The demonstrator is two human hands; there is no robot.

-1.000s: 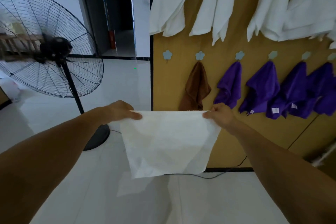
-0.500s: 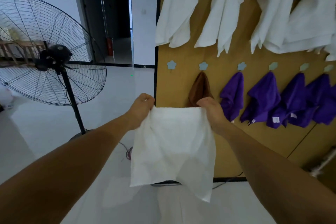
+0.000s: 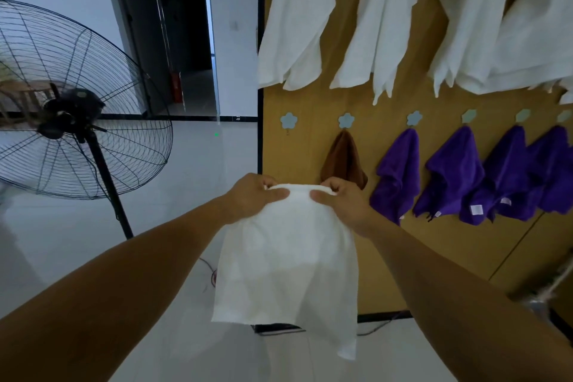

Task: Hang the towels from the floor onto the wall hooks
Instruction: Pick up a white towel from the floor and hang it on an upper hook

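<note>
A white towel hangs in front of me, bunched along its top edge. My left hand pinches that edge on the left and my right hand pinches it on the right, the two hands close together. Just above and behind them, on the tan wall board, is a bare flower-shaped hook. The hook to its right carries a brown towel. Further right hang several purple towels.
Large white towels hang along the top row of the board. A black standing fan is at the left on the white floor. A dark doorway opens behind it. A cable runs along the board's foot.
My hands have come together, gathering the towel's top edge from a wide spread into a narrow bunch, and have risen closer to the wall board.
</note>
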